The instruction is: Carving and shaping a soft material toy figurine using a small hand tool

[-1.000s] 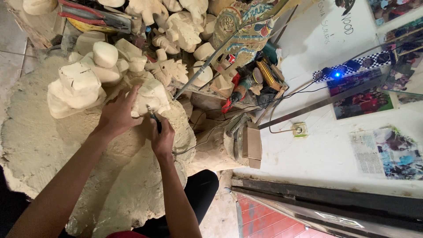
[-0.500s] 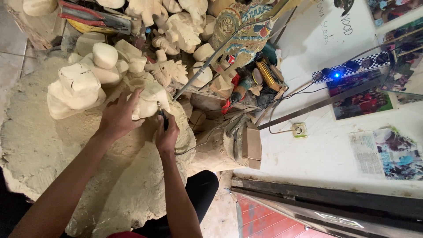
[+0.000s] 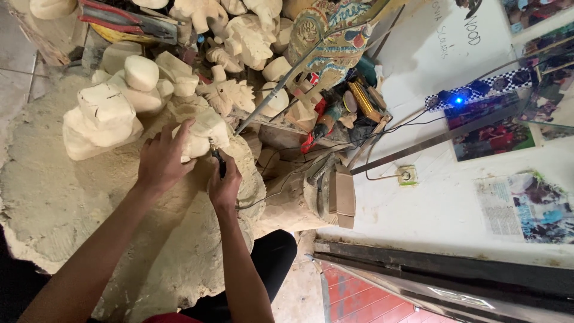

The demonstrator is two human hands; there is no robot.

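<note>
Over sawdust, hands [image 3: 191,167] (both closed) gripping carving [image 3: 203,134], tool [image 3: 217,160].

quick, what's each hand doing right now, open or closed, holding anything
Left hand: closed around the pale wood carving.
Right hand: closed on a small dark rotary tool, its tip at the carving.

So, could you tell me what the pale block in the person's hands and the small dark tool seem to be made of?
The pale block looks like raw, unfinished wood: matte cream with rough cut faces, though soft stone is possible. The dark tool in the right hand has a black handle, perhaps plastic; its tip is too small to tell.
</note>
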